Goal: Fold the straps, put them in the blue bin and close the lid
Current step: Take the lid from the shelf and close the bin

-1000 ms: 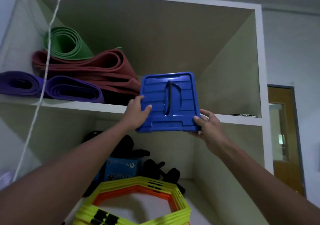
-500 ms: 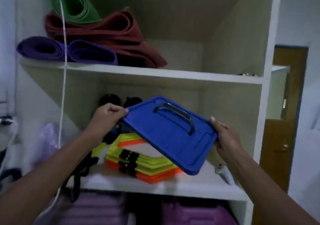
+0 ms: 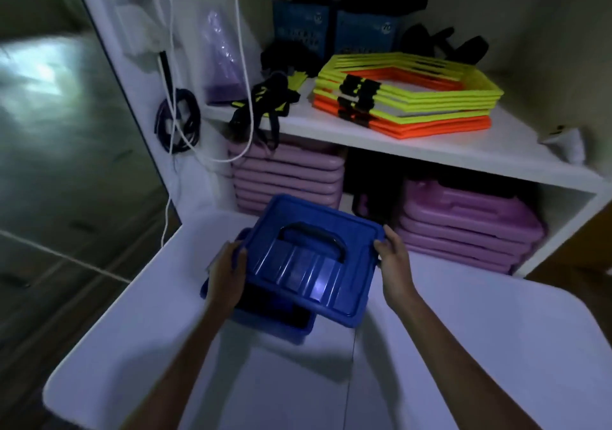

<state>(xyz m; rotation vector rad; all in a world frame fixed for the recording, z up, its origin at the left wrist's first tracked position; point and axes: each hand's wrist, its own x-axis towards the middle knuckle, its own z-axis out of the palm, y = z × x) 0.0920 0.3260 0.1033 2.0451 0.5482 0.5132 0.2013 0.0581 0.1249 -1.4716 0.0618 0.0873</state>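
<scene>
**Holding the lid over the blue bin**

Both hands grip the blue lid [image 3: 311, 264], one at each side. Left hand [image 3: 228, 274] is curled closed around the lid's left edge, fingers wrapped under the rim. Right hand [image 3: 392, 261] is closed on the right edge, thumb on top, fingers beneath.

Lid sits tilted and offset to the right, not seated: its near right corner overhangs the blue bin [image 3: 275, 323]. Black carry handle [image 3: 313, 236] on the lid faces up. Bin stands on the white bench [image 3: 463, 347], near its far edge. A dark strip of the bin's interior shows under the lid at the near side; contents cannot be made out, so whether straps are inside cannot be told.

Behind the bench, a white shelf unit [image 3: 447, 151]. On the middle shelf: a stack of yellow and orange hexagonal rings [image 3: 407, 98], and a black and yellow strap bundle [image 3: 268, 102] hanging partly over the shelf's front edge. Below, stacks of purple cases [image 3: 463, 227]. White cable [image 3: 172, 75] hangs down the unit's left side.
</scene>
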